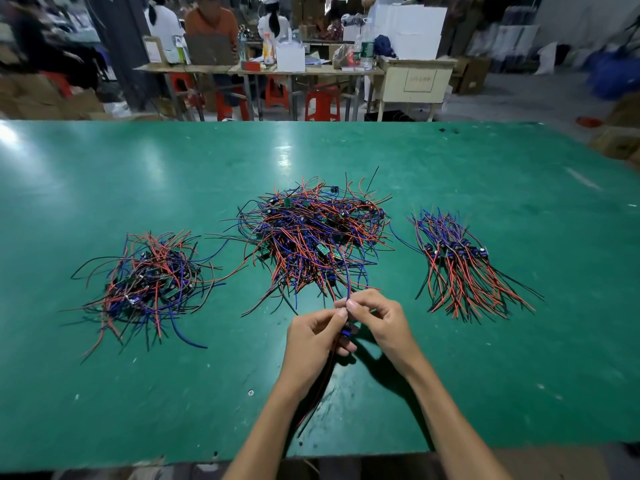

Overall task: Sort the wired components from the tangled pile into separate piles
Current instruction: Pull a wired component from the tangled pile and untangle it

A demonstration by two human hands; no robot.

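A big tangled pile (311,233) of red, blue and black wires with small circuit boards lies mid-table. A looser pile (149,282) sits to its left. A neatly aligned pile (457,265) lies to the right, boards in a row. My left hand (311,337) grips one wired component (346,331), whose red and black leads hang down past my wrist. My right hand (377,320) pinches that component's blue wire (347,271), which runs up into the tangled pile. Both hands meet just in front of that pile.
The green table (485,375) ends at a near edge below my forearms and a far edge (311,121). Beyond it stand other worktables (256,69), red stools (322,105), boxes and seated people.
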